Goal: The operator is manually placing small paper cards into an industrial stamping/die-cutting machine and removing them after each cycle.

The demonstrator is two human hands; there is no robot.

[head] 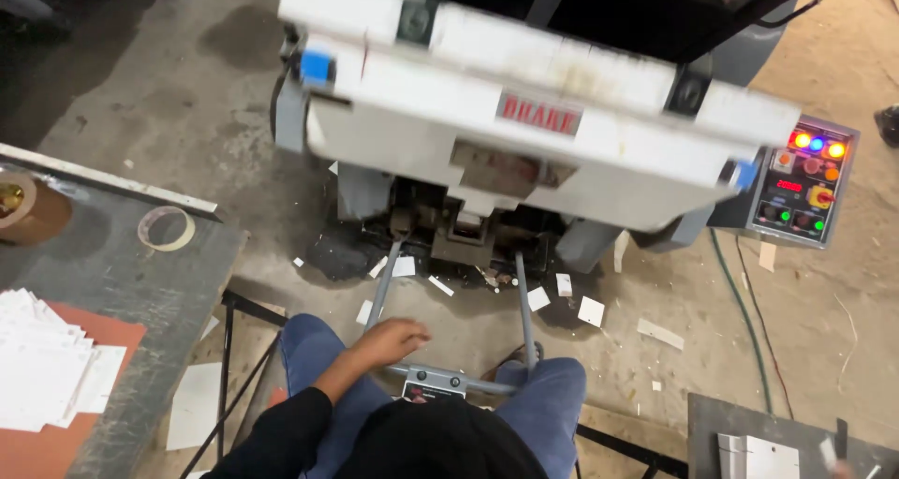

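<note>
While the big grey-white metal press machine (524, 132) stands w/ platen swung open right in front of the seated person, a limb near it could get pinched, I'd judge. Left hand (393, 340) rests loosely curled, holding nothing, on blue-jeans knee beside the grey metal foot bar (440, 381). Right hand not in view. No containers; white card stack (42, 357) lies on grey desk (140, 282) at left.

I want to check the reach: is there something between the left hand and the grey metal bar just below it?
Nothing visible. The left hand hovers just above the grey bar, between the knees in blue jeans, with no object between them.
</note>
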